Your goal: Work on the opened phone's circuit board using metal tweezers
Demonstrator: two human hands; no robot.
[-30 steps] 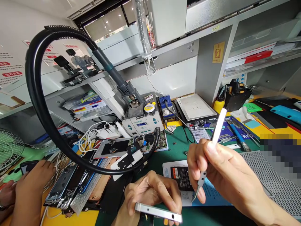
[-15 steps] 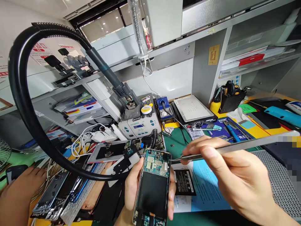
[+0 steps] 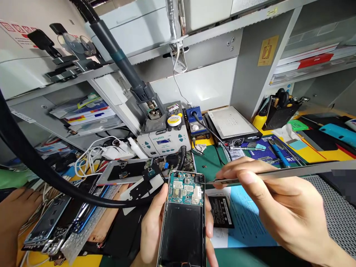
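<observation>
My left hand [image 3: 151, 230] is wrapped round an opened phone [image 3: 182, 218], held upright with its green circuit board at the top and a black empty bay below. My right hand [image 3: 278, 211] pinches a pair of long metal tweezers [image 3: 267, 177], lying nearly level. Their tip touches the right upper edge of the phone's board. A black phone battery [image 3: 221, 211] lies on a blue-and-white sheet [image 3: 244, 222] just right of the phone.
A thick black hose [image 3: 55, 178] arcs from the hot-air station [image 3: 164, 141] across the left. Phone parts and white cables [image 3: 91, 163] litter the left of the bench; another person's hand [image 3: 16, 207] rests there. A heating plate [image 3: 230, 126], tool holder [image 3: 280, 111] and grey mesh mat [image 3: 330, 215] stand to the right.
A second ago my left hand held the phone edge-on and low, with the tweezers upright. The phone has turned face up and the tweezers swung level, their tip reaching the board.
</observation>
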